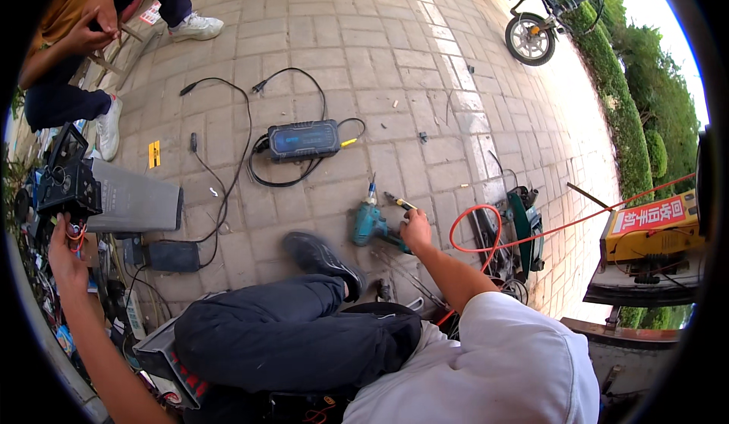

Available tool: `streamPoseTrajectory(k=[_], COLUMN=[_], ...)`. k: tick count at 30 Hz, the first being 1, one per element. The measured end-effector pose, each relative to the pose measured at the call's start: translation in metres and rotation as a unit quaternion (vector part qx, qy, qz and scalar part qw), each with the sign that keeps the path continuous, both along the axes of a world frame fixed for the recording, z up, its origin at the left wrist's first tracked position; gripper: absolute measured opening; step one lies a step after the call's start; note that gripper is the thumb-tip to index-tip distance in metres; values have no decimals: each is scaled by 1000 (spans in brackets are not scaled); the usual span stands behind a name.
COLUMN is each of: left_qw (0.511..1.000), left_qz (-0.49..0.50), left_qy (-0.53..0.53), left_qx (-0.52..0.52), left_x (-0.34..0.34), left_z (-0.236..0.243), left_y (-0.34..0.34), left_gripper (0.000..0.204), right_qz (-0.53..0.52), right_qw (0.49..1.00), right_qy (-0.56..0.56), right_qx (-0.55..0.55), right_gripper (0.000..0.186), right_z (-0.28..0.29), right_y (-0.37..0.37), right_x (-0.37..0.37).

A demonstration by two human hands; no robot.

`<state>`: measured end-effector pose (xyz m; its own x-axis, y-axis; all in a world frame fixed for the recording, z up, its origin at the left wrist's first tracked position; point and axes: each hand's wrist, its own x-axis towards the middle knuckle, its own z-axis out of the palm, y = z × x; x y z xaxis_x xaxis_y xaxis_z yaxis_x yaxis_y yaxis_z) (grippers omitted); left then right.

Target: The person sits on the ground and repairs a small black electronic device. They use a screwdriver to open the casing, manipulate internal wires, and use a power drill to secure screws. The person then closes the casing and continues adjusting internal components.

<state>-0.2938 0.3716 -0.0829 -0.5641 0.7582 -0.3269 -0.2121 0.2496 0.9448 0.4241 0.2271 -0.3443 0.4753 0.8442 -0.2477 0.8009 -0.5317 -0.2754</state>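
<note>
At the far left my left hand [67,261] is closed on the lower part of a black boxy device [70,189] with an open flap on top. Thin red and orange wires [79,234] hang from it beside my fingers. My right hand [415,230] reaches down to the paving, fingers curled round the end of a slim yellow-and-black hand tool [404,204]; its exact kind is too small to tell. Just left of that hand lies a teal cordless drill [368,220] with a bit in its chuck, its grip running toward my wrist.
A black charger [304,140] with looped cables lies ahead on the paving. A grey case [137,196] and black adapter [173,256] are at left, beside a seated person [83,44]. Right are a green tool case [524,226], a red hose [497,245] and a yellow box [657,234].
</note>
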Motion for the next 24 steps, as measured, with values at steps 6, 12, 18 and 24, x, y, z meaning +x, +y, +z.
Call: streamPoseTrajectory(k=[6, 12, 18, 24], left_qw=[986, 994, 988, 999], left_qz=[-118, -65, -60, -6], left_qy=[107, 78, 133, -22], left_qx=[46, 35, -48, 23], left_x=[17, 66, 85, 87], left_z=[7, 25, 15, 33], left_y=[-19, -25, -22, -17], left_gripper=[20, 21, 16, 15], right_qz=[22, 25, 43, 46], right_qw=[975, 953, 578, 484], right_qy=[-68, 299, 809, 868], right_qx=[-212, -33, -96, -101], right_gripper=[41, 27, 44, 41], right_z=[-25, -10, 153, 190], right_y=[34, 78, 114, 117], right_x=[41, 32, -163, -320])
